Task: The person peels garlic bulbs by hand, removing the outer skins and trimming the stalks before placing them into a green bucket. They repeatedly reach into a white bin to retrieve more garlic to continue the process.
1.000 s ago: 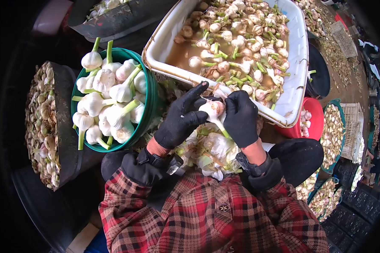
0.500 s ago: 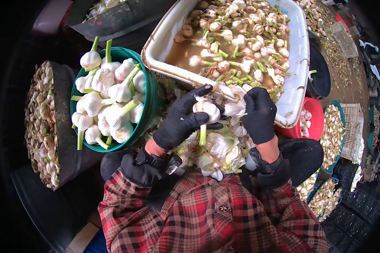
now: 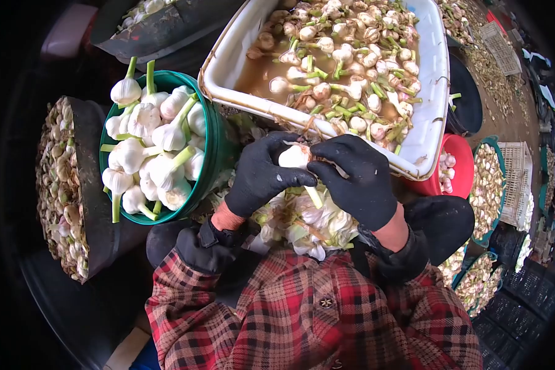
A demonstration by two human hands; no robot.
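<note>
In black gloves, both my hands meet over a heap of peeled garlic skins [image 3: 311, 228]. My left hand [image 3: 266, 176] is closed around a white garlic bulb [image 3: 295, 156], its short green stem pointing down. Thumb and fingers of my right hand [image 3: 357, 179] pinch at the bulb's brownish root end from the right; whether a strip of skin is between them is hidden. To the left stands a green bucket [image 3: 208, 157] filled with clean white garlic bulbs with stems. Beyond my hands, a white tub [image 3: 435, 98] holds muddy water and many unpeeled garlic bulbs.
A red bucket [image 3: 462, 161] with some bulbs is at the right, near a dark basin [image 3: 465, 102]. Baskets of garlic [image 3: 486, 185] and a cream plastic crate [image 3: 515, 179] lie farther right. A dark container of unpeeled garlic [image 3: 61, 185] stands far left.
My right hand has moved left from the loose skin to the bulb and now pinches it. The loose skin it held is no longer visible there. The bulb's stem has tilted slightly right.
</note>
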